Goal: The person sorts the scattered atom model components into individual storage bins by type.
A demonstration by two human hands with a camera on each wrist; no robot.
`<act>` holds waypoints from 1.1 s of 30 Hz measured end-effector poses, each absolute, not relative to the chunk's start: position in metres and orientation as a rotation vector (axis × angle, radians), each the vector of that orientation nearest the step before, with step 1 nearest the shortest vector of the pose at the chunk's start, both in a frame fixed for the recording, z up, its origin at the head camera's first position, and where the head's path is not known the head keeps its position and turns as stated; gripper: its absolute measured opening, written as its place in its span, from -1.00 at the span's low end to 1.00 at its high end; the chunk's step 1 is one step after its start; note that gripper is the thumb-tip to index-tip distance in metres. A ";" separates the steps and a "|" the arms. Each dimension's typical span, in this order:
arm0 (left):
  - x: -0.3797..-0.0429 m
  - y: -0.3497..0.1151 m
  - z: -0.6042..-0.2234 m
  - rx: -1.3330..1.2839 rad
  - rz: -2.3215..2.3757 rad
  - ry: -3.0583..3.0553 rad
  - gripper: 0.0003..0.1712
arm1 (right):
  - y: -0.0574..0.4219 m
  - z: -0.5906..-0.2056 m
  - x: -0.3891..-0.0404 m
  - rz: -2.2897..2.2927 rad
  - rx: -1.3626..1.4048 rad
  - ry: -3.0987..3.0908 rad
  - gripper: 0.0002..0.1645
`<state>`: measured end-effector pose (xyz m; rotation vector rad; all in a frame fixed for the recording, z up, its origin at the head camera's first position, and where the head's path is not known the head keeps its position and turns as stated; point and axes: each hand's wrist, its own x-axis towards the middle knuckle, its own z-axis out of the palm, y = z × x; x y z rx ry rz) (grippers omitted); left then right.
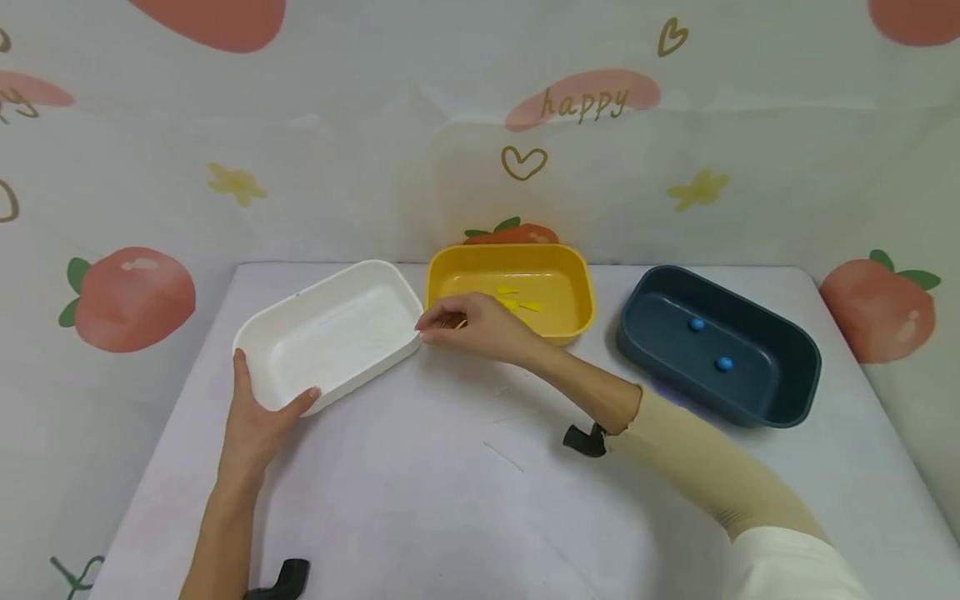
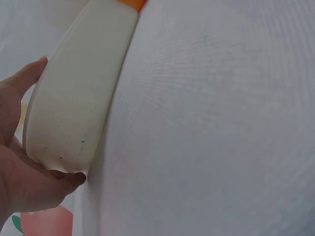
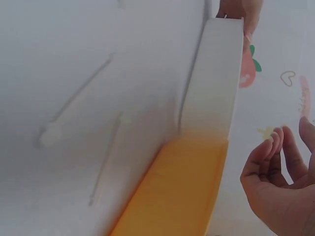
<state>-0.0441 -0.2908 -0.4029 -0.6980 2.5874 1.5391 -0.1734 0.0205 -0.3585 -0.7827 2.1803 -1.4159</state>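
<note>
My left hand [image 1: 258, 421] grips the near left corner of a white tray [image 1: 333, 400], its thumb on the front rim and fingers at the left side. The tray's outer wall [image 2: 74, 98] shows small dark specks in the left wrist view. My right hand [image 1: 480, 325] is by the white tray's right end, overlapping the left part of a yellow tray [image 1: 585, 292]. Its fingers [image 3: 263, 155] are loosely curled, with a gap to the thumb and nothing seen between them. Small yellow pieces [image 1: 531, 307] lie in the yellow tray.
A dark blue tray [image 1: 806, 375] stands at the right, with two small blue balls [image 1: 723, 364] inside. Thin pale sticks [image 1: 504, 456] lie on the white table [image 1: 420, 517], in front of the yellow tray. A printed cloth [image 1: 360, 142] hangs behind the table.
</note>
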 end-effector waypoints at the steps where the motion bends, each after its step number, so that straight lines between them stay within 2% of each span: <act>1: -0.044 -0.291 -0.404 -0.694 1.538 2.594 0.42 | 0.024 -0.359 -0.172 -1.417 -0.777 2.184 -0.81; 10: -0.042 -0.293 -0.408 -0.627 1.480 2.687 0.33 | 0.058 -0.369 -0.159 -1.407 -0.683 2.184 -0.77; 22: -0.043 -0.294 -0.408 -0.644 1.467 2.651 0.45 | 0.089 -0.382 -0.149 -1.355 -0.693 2.132 -0.68; 33: -0.043 -0.294 -0.407 -0.606 1.475 2.655 0.42 | 0.114 -0.401 -0.143 -1.262 -0.728 2.189 -0.66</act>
